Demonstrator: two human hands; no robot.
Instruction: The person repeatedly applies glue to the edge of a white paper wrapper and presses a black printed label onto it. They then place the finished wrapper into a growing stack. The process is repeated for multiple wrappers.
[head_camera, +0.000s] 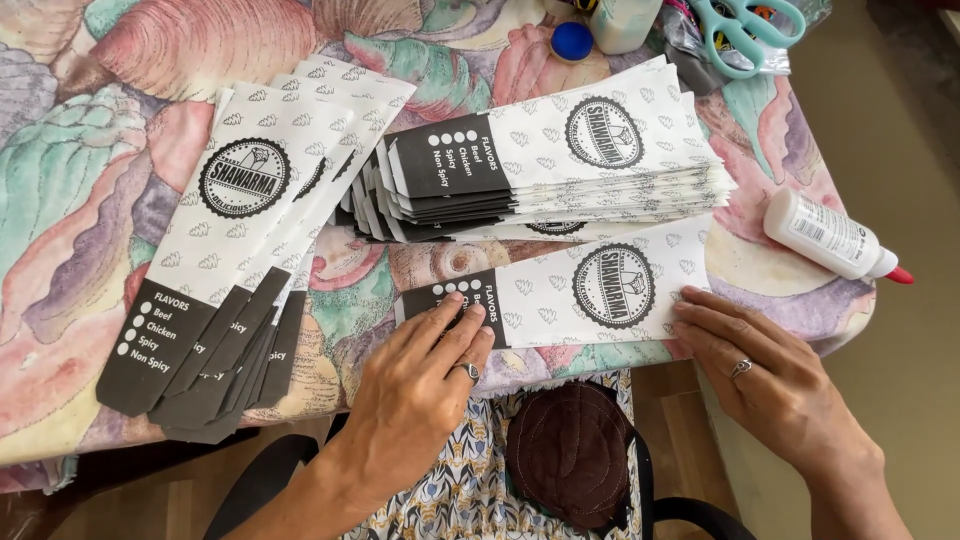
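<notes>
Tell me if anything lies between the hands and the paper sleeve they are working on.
Nothing does. The left hand presses directly on the black end of the paper sleeve, and the right hand rests its fingertips on the opposite white end.

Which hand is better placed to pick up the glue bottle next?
The right hand. It rests on the right end of the paper sleeve, just below the glue bottle lying at the table's right edge. The left hand presses the sleeve's dark end, farther away.
</notes>
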